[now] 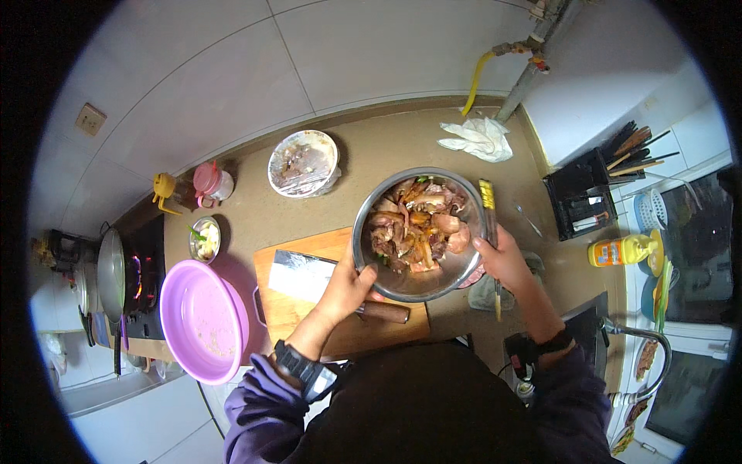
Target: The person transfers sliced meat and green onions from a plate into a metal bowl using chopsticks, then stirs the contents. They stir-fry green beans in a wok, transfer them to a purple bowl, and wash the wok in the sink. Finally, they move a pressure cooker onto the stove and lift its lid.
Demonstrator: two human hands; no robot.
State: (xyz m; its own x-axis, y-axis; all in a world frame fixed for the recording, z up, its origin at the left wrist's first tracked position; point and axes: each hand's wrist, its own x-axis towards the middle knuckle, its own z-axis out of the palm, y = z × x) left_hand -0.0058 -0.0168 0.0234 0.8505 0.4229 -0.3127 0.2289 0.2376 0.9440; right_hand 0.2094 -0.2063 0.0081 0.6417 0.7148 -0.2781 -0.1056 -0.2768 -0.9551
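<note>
My left hand (348,284) and my right hand (503,261) grip a stainless steel bowl (428,285) from opposite sides. Cut pieces of meat (414,229), some browned, lie in it with a few green bits. Under my left forearm is a wooden cutting board (348,330). On the board rests a cleaver, its broad blade (298,277) to the left and its wooden handle (389,312) to the right. A long thin item with a yellow patterned end (487,194) runs behind my right hand; whether I touch it cannot be told.
Left: a pink-purple basin (200,319), a small bowl of peeled garlic (206,239), and a wok (111,275) near a lit gas burner (138,277). Behind stand a film-covered bowl (303,163) and lidded jars (214,184). Right: a white cloth (478,139), utensil rack (579,197), yellow bottle (620,250), tap (661,348).
</note>
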